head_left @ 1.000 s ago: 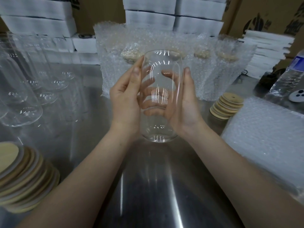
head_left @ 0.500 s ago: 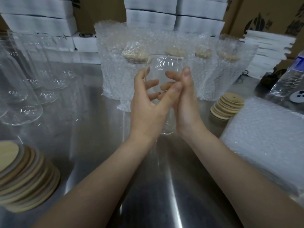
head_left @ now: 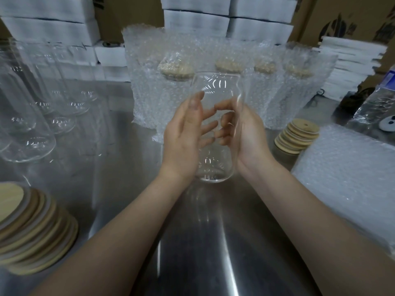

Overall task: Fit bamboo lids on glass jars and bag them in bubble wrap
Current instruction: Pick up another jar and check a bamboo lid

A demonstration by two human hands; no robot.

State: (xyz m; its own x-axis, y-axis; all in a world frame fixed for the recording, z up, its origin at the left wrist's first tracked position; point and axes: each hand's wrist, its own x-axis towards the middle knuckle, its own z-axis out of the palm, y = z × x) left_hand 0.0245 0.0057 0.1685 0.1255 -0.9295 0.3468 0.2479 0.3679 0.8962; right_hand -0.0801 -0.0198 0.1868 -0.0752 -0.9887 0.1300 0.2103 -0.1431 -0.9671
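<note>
A clear glass jar [head_left: 216,86] without a lid is held upright above the steel table [head_left: 128,171], in the middle of the view. My left hand [head_left: 181,135] grips its left side, thumb up along the front and fingers spread behind the glass. My right hand [head_left: 253,133] grips the right side, its fingers curled round the back. One stack of round bamboo lids [head_left: 34,233] lies at the near left, and a smaller stack of lids [head_left: 297,136] lies to the right of my hands. A pile of flat bubble wrap bags [head_left: 348,180] lies at the right.
Several lidded jars in bubble wrap [head_left: 149,86] stand in a row behind my hands. Several bare glass jars [head_left: 27,118] stand at the far left. White boxes [head_left: 194,20] are stacked along the back, and a plastic water bottle [head_left: 376,103] stands at the right edge.
Half a second ago my left hand lay across the front of the jar. It has slid back to the jar's left side, and the jar has come lower and nearer to me.
</note>
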